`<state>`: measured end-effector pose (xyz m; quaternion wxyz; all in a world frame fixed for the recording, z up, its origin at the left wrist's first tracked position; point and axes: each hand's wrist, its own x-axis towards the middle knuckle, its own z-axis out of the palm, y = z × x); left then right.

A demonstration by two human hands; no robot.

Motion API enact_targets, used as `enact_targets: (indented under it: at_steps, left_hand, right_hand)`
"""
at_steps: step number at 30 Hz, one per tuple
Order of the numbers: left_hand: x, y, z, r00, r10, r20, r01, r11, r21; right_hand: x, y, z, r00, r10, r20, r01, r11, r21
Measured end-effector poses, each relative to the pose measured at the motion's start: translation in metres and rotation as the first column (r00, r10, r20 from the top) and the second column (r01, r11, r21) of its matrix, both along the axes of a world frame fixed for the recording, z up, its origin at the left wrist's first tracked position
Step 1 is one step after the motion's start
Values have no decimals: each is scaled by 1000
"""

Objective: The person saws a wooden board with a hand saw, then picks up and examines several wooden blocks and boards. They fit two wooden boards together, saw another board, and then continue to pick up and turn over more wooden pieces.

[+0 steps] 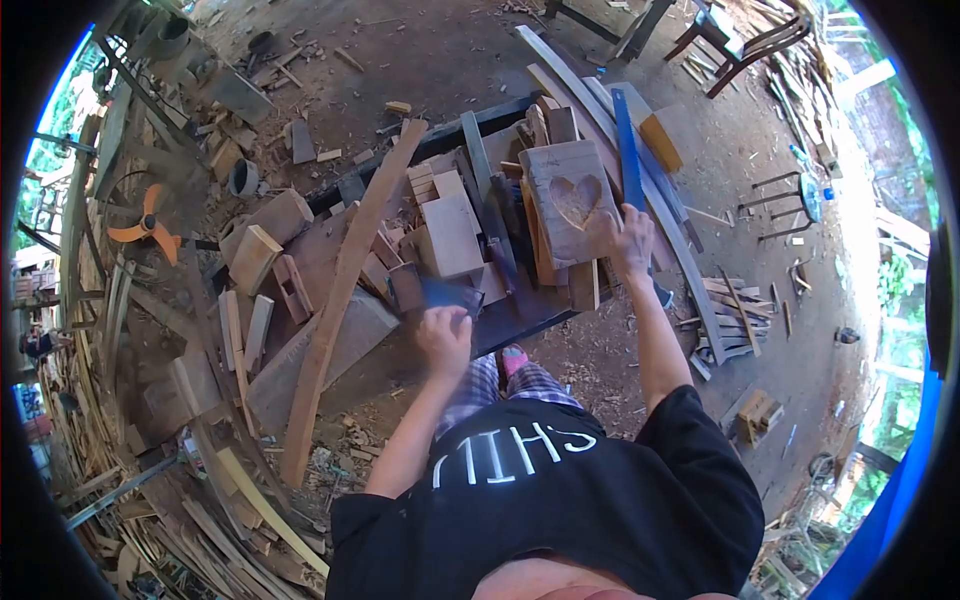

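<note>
My right hand (632, 243) rests at the lower right edge of a wooden block (545, 170) with a heart-shaped hollow carved in it, its fingers spread. A blue strip (627, 145) runs up from beside those fingers. Further left, my left hand (445, 335) hovers at the bench's near edge with its fingers curled; a blurred blue thing (445, 295) lies just beyond it. Whether that hand holds anything is not clear. Pale wooden blocks (450, 235) stand on the bench between the two hands.
A long plank (350, 290) slants across the bench's left part. Long boards (690, 290) lean on the right side. An orange fan (148, 226) is at far left. Stools (808, 197) and a chair (735, 45) stand at right. Scrap wood (735, 315) lies on the floor.
</note>
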<state>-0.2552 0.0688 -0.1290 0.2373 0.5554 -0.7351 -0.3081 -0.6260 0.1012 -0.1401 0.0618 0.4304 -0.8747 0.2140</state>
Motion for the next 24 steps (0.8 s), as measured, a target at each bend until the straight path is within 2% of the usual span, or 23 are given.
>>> enact_targets:
  at_steps: [1, 2, 4, 6, 8, 9, 10, 12, 17, 21, 23, 24]
  left_hand:
    - [1, 0, 1, 999, -29, 13, 29, 999, 43]
    - [1, -1, 2, 998, -61, 25, 58, 995, 87]
    - [1, -5, -2, 997, -80, -3, 80, 991, 107]
    - [-6, -11, 6, 993, -103, -61, 111, 983, 146]
    - [-16, -19, 11, 982, -135, -129, 149, 984, 99]
    - [-20, -23, 14, 966, -181, -186, 191, 981, 35]
    - [-25, -25, 17, 968, -171, -186, 181, 983, 39]
    - [-41, -29, 23, 957, -195, -214, 215, 974, 72]
    - [-99, -32, 20, 950, -146, -275, 209, 953, 217]
    - [-158, -27, -1, 956, -165, -242, 214, 958, 191]
    - [-185, -26, -4, 990, -139, -33, 143, 980, 136]
    - [-195, -26, -2, 990, -141, -22, 143, 980, 140]
  right_hand:
    - [-1, -17, 3, 994, -10, 111, 4, 998, 57]
    - [-3, -31, 4, 994, -9, 107, 2, 998, 68]
    - [-8, -51, 3, 970, -109, 217, 50, 964, 261]
    - [-20, -54, 1, 967, -93, 239, 38, 974, 224]
    - [-27, -48, 3, 889, -60, 453, 63, 998, 10]
    - [-18, -44, 24, 897, -42, 441, 83, 994, -76]
    - [-20, -36, 30, 897, -35, 441, 74, 995, -72]
    - [-46, -20, 38, 883, -143, 446, 217, 969, -118]
    - [-144, 19, 22, 882, -240, 406, 279, 960, -38]
    - [-179, 34, 12, 899, -263, 352, 281, 960, 0]
    - [-183, 34, 12, 901, -264, 344, 278, 960, 8]
    - [-186, 34, 6, 897, -267, 353, 280, 960, 13]
